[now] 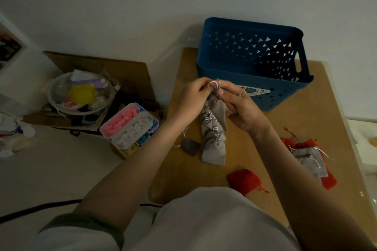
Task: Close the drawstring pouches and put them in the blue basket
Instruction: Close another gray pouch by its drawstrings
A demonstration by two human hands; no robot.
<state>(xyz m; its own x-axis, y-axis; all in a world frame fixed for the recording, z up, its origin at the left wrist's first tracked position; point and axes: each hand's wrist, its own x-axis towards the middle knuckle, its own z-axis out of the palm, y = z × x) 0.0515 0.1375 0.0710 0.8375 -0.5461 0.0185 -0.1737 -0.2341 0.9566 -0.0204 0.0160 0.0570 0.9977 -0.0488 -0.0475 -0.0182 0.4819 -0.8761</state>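
Forearms [142,159] are stretched over the surface [306,118]; a grey pouch [219,112] is held up, its cord [215,83] pinched by left hand [193,96] and right hand [238,106]. Closing seems underway; a firm pull apart is needed next, then the basket [244,75].

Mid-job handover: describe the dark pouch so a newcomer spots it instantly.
Start at the wooden table bearing the blue basket. A line of light grey pouches lies before the basket; the dark pouch sits just left of its near end. It alone is dark charcoal and squarish.
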